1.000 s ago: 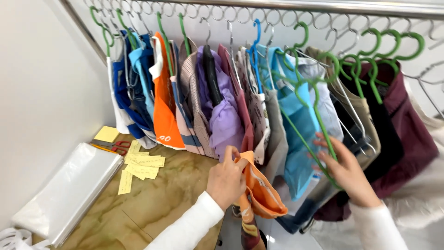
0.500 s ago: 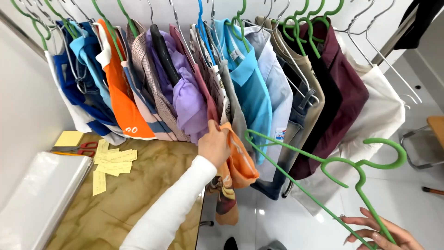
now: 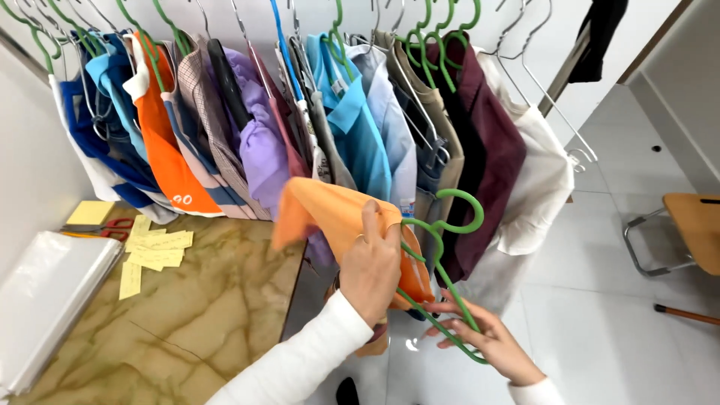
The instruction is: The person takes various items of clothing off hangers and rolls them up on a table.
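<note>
White walls and a pale tiled floor (image 3: pixel 600 300) frame you, with a crowded clothes rail of hanging garments (image 3: pixel 300 112) across the top: blue, orange, checked, lilac, turquoise, maroon and white pieces on green and wire hangers. Below it, at your left, lies a marbled worktop (image 3: pixel 187 315) carrying a stack of clear plastic bags (image 3: pixel 45 292), yellow paper slips (image 3: pixel 154 251), a yellow notepad (image 3: pixel 90 213) and red-handled scissors (image 3: pixel 105 227). A wooden chair (image 3: pixel 694 221) stands at the far right. Your left hand (image 3: pixel 371 270) is closed on the orange garment (image 3: pixel 337 214), lifting it in front of the rail. Just beside it, your right hand (image 3: pixel 487 341) grips the lower bar of a green hanger (image 3: pixel 442 255), whose hook rises touching the orange cloth.
</note>
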